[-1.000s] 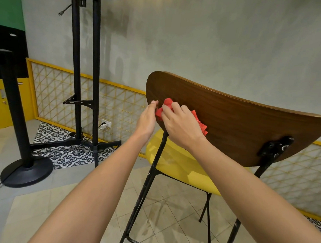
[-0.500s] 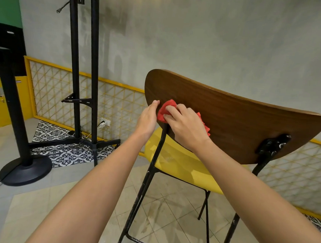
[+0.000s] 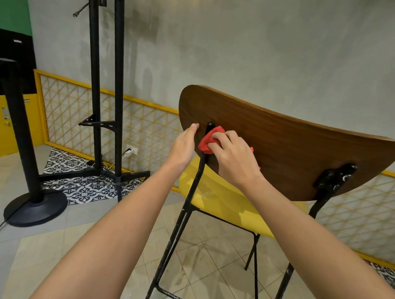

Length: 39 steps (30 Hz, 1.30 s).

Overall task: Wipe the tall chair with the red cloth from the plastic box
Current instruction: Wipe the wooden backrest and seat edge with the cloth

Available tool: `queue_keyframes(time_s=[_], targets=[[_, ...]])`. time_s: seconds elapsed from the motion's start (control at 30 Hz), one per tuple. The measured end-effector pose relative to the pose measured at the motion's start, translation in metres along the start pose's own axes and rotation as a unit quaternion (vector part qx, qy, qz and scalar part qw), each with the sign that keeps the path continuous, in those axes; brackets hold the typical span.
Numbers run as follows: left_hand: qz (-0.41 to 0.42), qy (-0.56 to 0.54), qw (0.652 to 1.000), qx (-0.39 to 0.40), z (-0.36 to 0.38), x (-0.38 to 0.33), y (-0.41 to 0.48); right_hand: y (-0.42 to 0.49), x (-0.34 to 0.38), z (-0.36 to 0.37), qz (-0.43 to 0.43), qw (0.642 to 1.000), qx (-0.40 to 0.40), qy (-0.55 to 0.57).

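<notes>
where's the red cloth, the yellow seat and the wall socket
red cloth (image 3: 206,142): head view, bunched left end
yellow seat (image 3: 221,202): head view, bare top surface
wall socket (image 3: 132,149): head view, white faceplate

Most of the red cloth (image 3: 209,140) lies hidden under my right hand (image 3: 234,157); only its bunched left end and small scraps by the wrist show. My left hand (image 3: 183,146) has its fingers behind the backrest edge of the tall chair (image 3: 281,152), out of sight. The chair's legs run off the bottom edge of the frame, and the head of the black stand (image 3: 105,79) runs off the top.
</notes>
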State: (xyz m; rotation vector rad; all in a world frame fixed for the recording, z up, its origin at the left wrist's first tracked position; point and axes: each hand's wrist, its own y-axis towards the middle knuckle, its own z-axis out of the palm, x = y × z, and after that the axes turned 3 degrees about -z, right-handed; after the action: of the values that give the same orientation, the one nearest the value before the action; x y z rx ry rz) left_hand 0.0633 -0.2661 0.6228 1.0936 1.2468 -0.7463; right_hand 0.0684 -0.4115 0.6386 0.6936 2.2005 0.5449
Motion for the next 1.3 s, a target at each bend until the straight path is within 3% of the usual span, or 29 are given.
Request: queue_keyframes(time_s=[0.17, 0.33, 0.5, 0.77, 1.07, 1.3], targets=[[-0.011, 0.001, 1.0, 0.002, 0.0, 0.005, -0.004, 0.006, -0.005, -0.008, -0.037, 0.999, 0.039, -0.001], [-0.013, -0.01, 1.0, 0.0, 0.001, 0.008, -0.005, 0.001, -0.009, -0.008, -0.026, 0.999, 0.022, -0.019], [-0.015, -0.012, 1.0, 0.001, 0.002, 0.008, -0.005, -0.008, 0.003, 0.004, -0.07, 0.992, 0.099, -0.042], [-0.003, 0.004, 1.0, -0.003, 0.003, 0.008, -0.001, 0.005, -0.001, -0.004, -0.068, 0.994, 0.024, -0.078], [-0.007, 0.018, 1.0, -0.001, 0.003, 0.011, -0.001, -0.007, 0.007, 0.008, -0.088, 0.988, 0.096, -0.077], [-0.005, 0.013, 1.0, -0.001, 0.001, 0.014, 0.002, 0.003, 0.004, 0.003, -0.08, 0.993, 0.031, -0.083]])
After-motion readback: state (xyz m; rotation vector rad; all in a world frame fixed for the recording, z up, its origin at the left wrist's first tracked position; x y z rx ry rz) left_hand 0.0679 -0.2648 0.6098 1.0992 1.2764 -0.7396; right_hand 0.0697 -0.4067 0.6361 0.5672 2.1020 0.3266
